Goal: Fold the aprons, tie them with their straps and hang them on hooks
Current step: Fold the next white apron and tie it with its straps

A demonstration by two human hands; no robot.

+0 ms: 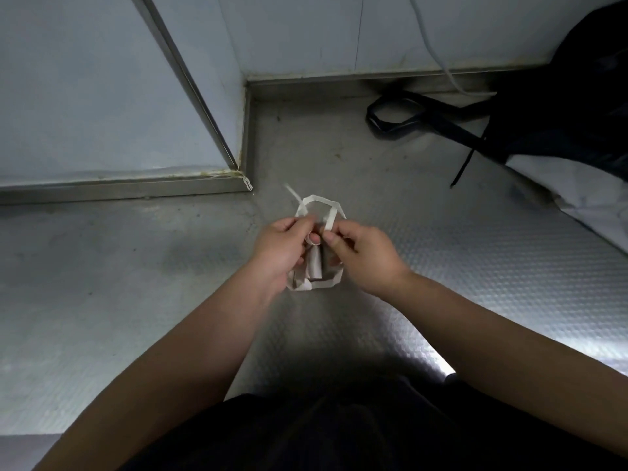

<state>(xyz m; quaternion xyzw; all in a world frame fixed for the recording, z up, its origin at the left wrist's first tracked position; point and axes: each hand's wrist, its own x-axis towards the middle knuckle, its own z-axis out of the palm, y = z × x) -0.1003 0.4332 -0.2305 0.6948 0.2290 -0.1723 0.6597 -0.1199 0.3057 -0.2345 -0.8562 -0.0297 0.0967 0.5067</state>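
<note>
Embossed stainless-steel counter (136, 283) fills most of the view and meets pale blue-grey wall panels (85, 79) at an inner corner edged with a metal trim strip (210, 107).

Above the middle of this counter, a small, folded, pale grey fabric apron (317, 263) sits upright between the two hands. The left hand (283, 246) grips the apron from its left side, fingers curled round the bundle. The right hand (365, 256) is at the apron's right side, its thumb and fingers pinching the white strap (319, 200), which rises in a loop just above both hands. A loose strap end sticks out up and left, blurred. Whether the apron touches the counter cannot be told.

Well apart, at the far right, a heap of black fabric (560, 96) lies against the wall, with a black strap loop (394, 113) trailing onto the counter. A white cable (435, 49) runs down the wall beside it, and a white sheet (577, 185) lies under the heap. Dark clothing (339, 436) shows at the bottom edge.
</note>
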